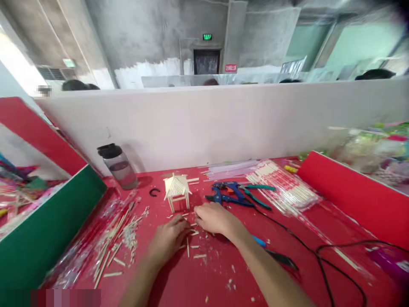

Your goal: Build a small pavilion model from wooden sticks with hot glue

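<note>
A small pavilion model (pixel 177 187) of pale wooden sticks, with a peaked roof on thin posts, stands upright on the red table (pixel 179 281). Just in front of it, my left hand (pixel 171 236) rests low with its fingers curled together. My right hand (pixel 213 216) is close beside it on the right, fingers bent inward and pressed together. Whatever lies between the fingertips of either hand is hidden or too small to make out. Short cut stick pieces (pixel 200 256) lie scattered around and below both hands.
Blue-handled cutters (pixel 228 197) and green-handled pliers (pixel 260 194) lie right of the model, by packed sticks (pixel 287 183). A black cable (pixel 303 241) crosses the right side. Loose sticks (pixel 110 243) and a water bottle (pixel 121 168) are left. A white partition (pixel 223 123) stands behind.
</note>
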Action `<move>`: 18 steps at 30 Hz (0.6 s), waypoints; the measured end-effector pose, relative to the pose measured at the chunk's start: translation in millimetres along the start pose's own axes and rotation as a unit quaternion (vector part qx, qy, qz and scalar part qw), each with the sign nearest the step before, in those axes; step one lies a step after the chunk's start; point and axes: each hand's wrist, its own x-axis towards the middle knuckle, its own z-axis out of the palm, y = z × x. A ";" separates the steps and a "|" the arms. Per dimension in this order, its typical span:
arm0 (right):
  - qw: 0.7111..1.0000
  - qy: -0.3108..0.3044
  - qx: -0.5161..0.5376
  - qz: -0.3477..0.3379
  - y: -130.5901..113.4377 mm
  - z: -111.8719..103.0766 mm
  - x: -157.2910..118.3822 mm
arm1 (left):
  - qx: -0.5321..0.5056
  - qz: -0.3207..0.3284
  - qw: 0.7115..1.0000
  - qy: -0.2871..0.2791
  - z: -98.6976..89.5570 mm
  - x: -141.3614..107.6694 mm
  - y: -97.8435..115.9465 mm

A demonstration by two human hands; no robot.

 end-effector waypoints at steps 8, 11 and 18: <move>0.997 -0.028 0.057 -0.048 13.7 -7.0 -3.6 | 0.007 -0.015 1.000 0.007 -1.4 0.4 6.6; 0.988 -0.052 0.116 -0.088 17.9 -8.8 -1.3 | 0.008 -0.034 0.999 0.027 -2.5 -0.4 6.5; 0.978 0.023 0.171 -0.114 21.5 -7.0 2.4 | 0.025 -0.054 0.995 0.086 -0.7 0.0 7.4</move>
